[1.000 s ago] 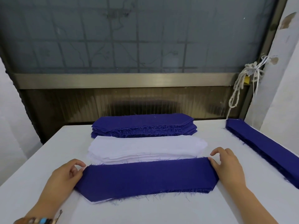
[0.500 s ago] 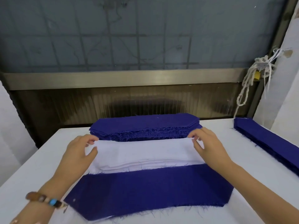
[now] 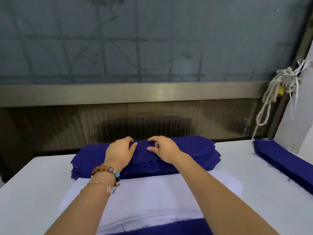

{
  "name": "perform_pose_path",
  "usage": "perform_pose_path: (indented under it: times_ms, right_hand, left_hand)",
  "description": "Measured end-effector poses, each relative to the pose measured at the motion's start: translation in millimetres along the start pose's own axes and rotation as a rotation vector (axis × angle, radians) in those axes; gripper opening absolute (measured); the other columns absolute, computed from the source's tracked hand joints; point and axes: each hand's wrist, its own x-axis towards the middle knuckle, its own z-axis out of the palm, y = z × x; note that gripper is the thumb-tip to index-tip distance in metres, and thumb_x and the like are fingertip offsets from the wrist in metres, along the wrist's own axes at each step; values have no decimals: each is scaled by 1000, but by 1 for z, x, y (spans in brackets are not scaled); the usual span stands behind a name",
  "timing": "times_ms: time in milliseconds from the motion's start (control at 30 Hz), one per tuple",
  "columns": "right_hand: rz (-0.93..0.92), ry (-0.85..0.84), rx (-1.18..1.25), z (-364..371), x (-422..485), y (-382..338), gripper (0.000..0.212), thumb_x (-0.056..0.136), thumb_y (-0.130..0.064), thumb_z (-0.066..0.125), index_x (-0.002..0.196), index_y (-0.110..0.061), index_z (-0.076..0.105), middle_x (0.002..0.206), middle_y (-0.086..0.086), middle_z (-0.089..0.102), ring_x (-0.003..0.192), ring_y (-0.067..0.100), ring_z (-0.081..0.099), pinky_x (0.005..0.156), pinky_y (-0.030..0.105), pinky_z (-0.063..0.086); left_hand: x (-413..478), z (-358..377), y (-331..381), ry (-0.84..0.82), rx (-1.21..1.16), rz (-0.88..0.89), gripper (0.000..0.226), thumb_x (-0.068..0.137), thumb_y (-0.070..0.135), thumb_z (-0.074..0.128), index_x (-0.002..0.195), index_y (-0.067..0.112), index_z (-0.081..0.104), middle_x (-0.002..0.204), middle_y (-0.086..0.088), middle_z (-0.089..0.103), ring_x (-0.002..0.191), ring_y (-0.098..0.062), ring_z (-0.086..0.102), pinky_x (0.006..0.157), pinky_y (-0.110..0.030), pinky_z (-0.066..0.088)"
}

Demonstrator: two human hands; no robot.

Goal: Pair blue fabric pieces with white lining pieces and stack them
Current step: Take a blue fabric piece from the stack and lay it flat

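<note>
a white desk (image 3: 33, 184) runs up to a dark window wall. the left hand (image 3: 121, 150) and right hand (image 3: 162, 149) sit close together on the blue fabric stack (image 3: 194, 150), fingers curled onto its top piece; whether they pinch it cannot be told. the white lining stack (image 3: 152, 197) lies under the forearms, touching the blue stack's frayed near edge. bare desk flanks both hands, and another blue pile (image 3: 284, 160) lies well right of the right hand.

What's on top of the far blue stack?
Both hands: the left hand and right hand rest on the blue stack near its middle, fingertips close together. They cover the cloth beneath, so whether either pinches a top piece cannot be seen.
</note>
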Motion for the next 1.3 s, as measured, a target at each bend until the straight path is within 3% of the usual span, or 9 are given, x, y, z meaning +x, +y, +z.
perform_pose_path:
  times_ms: [133,233,300,400,533,667,933,1133,1300]
  right_hand:
    - [14,45,-138,11,17,8,44,97,-48,47,136,-27,48,117,1,64,107,21,59,82,34,46]
    - [-3,138,-66,17,18,15,38,94,-50,51,129,-34,53,94,-9,65,91,12,60,72,27,44]
    - [-9,185,-18,19,17,18,33,93,-49,54,124,-36,55,75,-15,56,77,5,54,65,24,41]
    - [-5,220,14,20,16,19,26,91,-47,58,116,-37,57,68,-15,51,67,3,50,61,24,41]
    - [45,197,35,20,15,17,33,90,-48,59,119,-33,53,73,-13,57,75,5,56,71,29,49]
    - [86,164,-46,20,15,14,49,92,-52,53,136,-30,48,106,-4,67,99,16,61,77,31,50]
    - [69,180,22,19,13,16,27,92,-47,57,114,-32,52,71,-12,55,73,6,55,69,29,47]
    - [93,132,-23,17,15,9,14,93,-45,56,95,-33,50,82,-11,56,79,12,55,65,29,43]
    - [119,64,-78,15,18,4,17,96,-44,52,99,-28,55,99,-1,63,85,17,57,66,29,42]
  left_hand:
    - [7,13,-4,58,65,6,35,99,49,38,122,32,58,97,8,67,85,-13,60,63,-26,40]
    - [1,20,-7,148,-5,10,32,97,48,45,122,33,57,79,12,53,72,-7,52,56,-25,36]
    - [-1,22,-8,177,-60,20,29,94,45,52,120,34,59,75,13,49,68,-5,49,54,-23,35]
    - [-1,21,-9,206,-152,41,18,90,41,62,106,34,64,77,14,51,72,-5,50,57,-21,35]
    - [2,23,-12,175,-73,36,20,90,47,59,106,34,60,105,11,54,107,-16,49,87,-35,38]
    - [6,23,-14,64,-2,0,36,95,52,47,123,32,57,125,5,56,118,-18,48,102,-41,32]
    - [2,20,-11,133,-151,-9,22,88,46,63,107,34,60,116,7,56,115,-18,49,101,-42,34]
    - [6,18,-11,51,-138,-63,30,88,49,62,108,27,58,115,3,55,113,-20,49,100,-42,40]
    - [8,19,-10,43,-97,-100,38,91,49,57,110,16,55,115,-4,51,111,-23,46,95,-38,41]
